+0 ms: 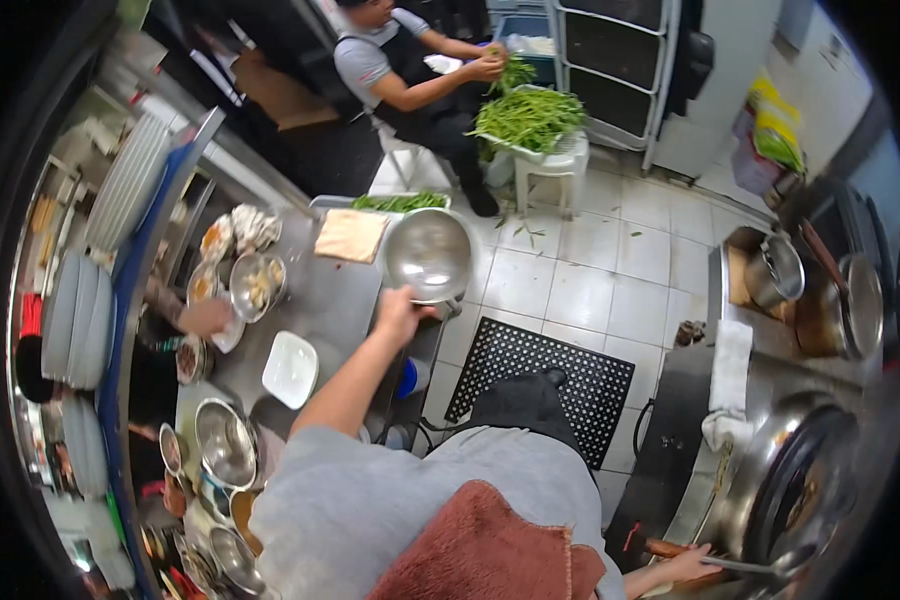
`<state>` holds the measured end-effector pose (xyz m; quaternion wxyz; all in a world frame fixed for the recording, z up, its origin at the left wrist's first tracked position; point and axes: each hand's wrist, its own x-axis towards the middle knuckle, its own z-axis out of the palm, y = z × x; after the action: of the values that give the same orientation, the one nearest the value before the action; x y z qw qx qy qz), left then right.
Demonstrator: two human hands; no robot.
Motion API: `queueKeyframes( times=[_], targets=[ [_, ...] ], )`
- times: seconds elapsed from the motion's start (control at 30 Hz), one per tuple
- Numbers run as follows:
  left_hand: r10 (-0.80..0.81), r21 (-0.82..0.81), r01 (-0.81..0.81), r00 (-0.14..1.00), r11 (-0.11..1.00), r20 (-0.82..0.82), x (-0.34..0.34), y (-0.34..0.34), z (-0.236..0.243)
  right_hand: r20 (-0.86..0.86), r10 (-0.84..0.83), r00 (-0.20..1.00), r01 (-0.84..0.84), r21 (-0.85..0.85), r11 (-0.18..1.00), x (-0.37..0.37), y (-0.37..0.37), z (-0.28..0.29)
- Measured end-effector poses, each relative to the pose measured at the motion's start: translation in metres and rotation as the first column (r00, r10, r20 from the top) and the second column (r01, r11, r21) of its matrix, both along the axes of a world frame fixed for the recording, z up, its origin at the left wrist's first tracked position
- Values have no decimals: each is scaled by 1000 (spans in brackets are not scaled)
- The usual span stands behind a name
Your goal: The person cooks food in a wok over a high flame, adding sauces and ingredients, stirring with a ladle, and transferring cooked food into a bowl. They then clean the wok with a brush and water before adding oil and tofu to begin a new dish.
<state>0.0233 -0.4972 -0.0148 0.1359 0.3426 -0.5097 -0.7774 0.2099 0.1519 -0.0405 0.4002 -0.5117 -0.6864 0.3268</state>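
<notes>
My left hand is stretched forward over the counter's right edge and grips the near rim of a round, shiny metal bowl. The bowl looks bare inside, with light glinting off it. Low at the right, my right hand is closed around a ladle with a wooden handle end. The ladle's head lies over the rim of a large wok on the stove. Between my left arm and the shelves, a white square dish rests on the steel counter.
A blurred hand of another person reaches among bowls at the left. Beyond, a seated person handles greens above a heaped tray on a stool. A black perforated mat covers floor tiles; pots stand right.
</notes>
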Motion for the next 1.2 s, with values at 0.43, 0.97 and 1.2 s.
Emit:
queueKeyframes(
  times=[0.43,0.97,1.2],
  targets=[
    [-192,118,205,975,972,-111,-62,68,1,-137,-132,982,76,-350,933,-32,17,108],
    [-752,-772,-36,-197,-635,629,-122,570,-36,804,194,563,-237,-68,969,13,-26,228],
    [-853,176,835,-514,-522,-91,-142,559,-15,471,436,767,-141,-540,830,25,-34,244]
  ],
)
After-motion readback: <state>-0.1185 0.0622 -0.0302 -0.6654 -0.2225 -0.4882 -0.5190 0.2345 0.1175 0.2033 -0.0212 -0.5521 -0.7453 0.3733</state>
